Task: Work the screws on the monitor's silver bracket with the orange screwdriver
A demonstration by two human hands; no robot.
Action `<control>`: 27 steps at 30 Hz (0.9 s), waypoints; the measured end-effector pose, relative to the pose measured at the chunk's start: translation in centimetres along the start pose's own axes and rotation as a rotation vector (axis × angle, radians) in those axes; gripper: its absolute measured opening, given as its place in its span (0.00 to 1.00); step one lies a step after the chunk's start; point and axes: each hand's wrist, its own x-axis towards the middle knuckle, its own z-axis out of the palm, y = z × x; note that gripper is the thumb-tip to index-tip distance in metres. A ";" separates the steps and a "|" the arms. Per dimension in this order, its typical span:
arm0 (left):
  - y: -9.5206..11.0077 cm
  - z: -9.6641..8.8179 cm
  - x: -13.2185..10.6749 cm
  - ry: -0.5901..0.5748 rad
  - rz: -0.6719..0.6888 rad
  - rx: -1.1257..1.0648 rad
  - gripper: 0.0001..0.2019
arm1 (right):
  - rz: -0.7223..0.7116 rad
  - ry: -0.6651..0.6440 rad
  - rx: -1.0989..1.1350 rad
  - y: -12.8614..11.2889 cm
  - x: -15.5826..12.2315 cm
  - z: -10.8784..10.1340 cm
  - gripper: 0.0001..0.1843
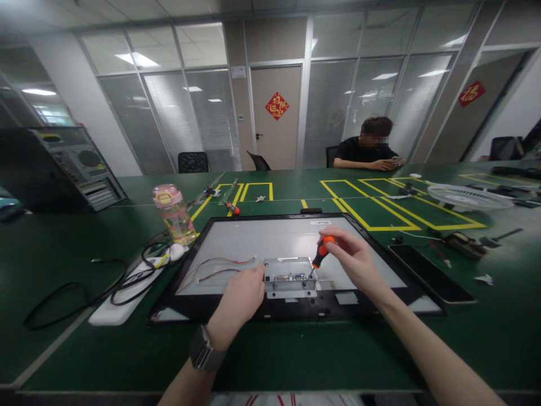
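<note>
A monitor panel (236, 234) with a black frame lies face down on the green table, its grey back up. Near its front edge sits a metal bracket (291, 265) carrying a small board with ports. My left hand (243, 290), a watch on its wrist, is closed with its fingertips at the bracket's left edge. In my right hand (353, 256) is an orange and black screwdriver (322, 252), gripped by the handle and tilted, its tip down at the bracket's right part. Thin wires (220, 270) lie on the panel left of the bracket.
On the left are a white power strip (127, 293), black cable (80, 301), a pink-lidded bottle (175, 217) and a computer case (71, 169). A black flat device (431, 273) and a white fan grille (469, 196) lie right. Across the table sits a person (363, 149).
</note>
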 end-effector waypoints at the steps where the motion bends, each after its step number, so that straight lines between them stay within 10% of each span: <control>1: 0.0 0.0 0.0 0.001 0.002 0.003 0.13 | 0.018 -0.011 0.013 0.0 0.0 0.0 0.10; 27: 0.0 0.0 0.0 -0.014 -0.004 0.008 0.12 | 0.074 -0.082 0.107 -0.1 0.0 0.1 0.11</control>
